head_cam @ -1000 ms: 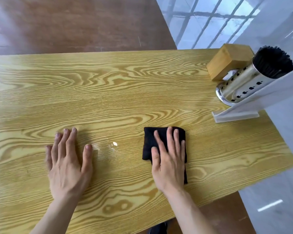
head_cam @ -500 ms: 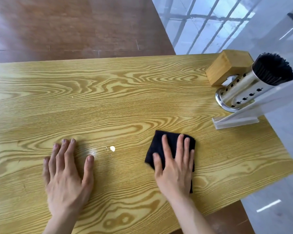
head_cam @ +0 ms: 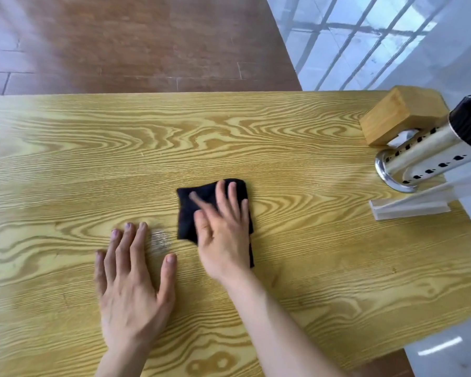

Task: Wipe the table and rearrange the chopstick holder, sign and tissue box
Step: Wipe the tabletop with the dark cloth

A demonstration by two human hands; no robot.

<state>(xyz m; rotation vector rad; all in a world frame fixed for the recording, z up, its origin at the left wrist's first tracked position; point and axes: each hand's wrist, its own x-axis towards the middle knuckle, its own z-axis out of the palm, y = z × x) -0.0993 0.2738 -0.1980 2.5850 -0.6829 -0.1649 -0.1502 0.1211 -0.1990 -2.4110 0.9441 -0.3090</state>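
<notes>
The bench (head_cam: 310,268) is yellow with swirling brown grain. On it: a black cloth (head_cam: 191,210); toward its right end, a tan wooden tissue box (head_cam: 386,118), a silver black-dotted chopstick holder (head_cam: 424,156) and a white sign (head_cam: 408,206).

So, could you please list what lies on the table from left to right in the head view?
Left hand → black cloth under the right hand → wooden tissue box → metal chopstick holder.

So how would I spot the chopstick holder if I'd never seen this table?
Look to the far right end of the wood-grain table. Three things cluster there: a wooden tissue box, a white sign and, between them, the chopstick holder. It is the only shiny metal one, a perforated cylinder with dark chopsticks at its top.
</notes>
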